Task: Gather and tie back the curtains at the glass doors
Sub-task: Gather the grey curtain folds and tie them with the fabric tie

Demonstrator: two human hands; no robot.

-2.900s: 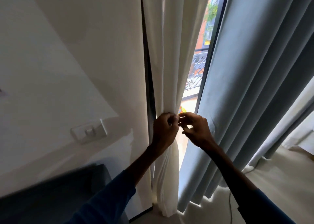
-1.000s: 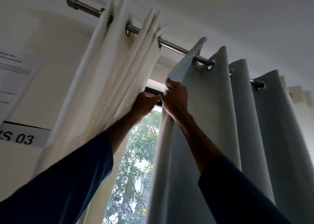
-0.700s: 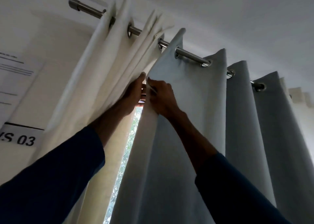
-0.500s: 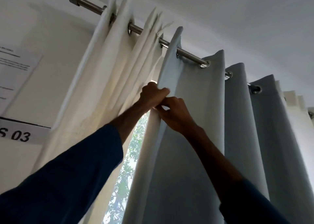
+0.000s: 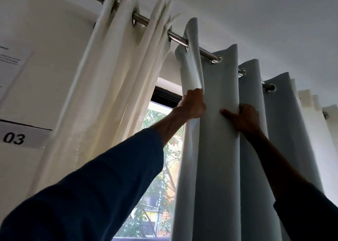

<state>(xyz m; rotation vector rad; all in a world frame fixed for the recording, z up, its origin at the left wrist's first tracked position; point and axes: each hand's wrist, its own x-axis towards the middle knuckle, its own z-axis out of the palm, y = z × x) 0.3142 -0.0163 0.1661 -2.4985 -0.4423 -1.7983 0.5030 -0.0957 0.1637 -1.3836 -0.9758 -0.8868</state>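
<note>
I look up at a steel curtain rod [image 5: 176, 39] under the ceiling. A cream curtain [image 5: 117, 87] hangs bunched at the left. To its right a grey-blue curtain [image 5: 219, 149] hangs in folds on metal eyelets. My left hand [image 5: 193, 104] grips the grey-blue curtain's leading edge high up, just under the first eyelet. My right hand [image 5: 243, 119] holds the second fold from its right side, thumb across the front and fingers behind the cloth. Between the two curtains the glass door [image 5: 157, 167] shows trees outside.
A paper notice [image 5: 11, 65] and a label reading "03" [image 5: 14, 138] are stuck to the white wall at the left. More cream curtain folds [image 5: 311, 113] hang at the far right of the rod. The door's dark top frame [image 5: 167, 97] shows in the gap.
My view rose from the tied cream curtain to the rod. My hands pulled the grey-blue edge left, then moved right; now they are apart on its first folds and the gap is wider.
</note>
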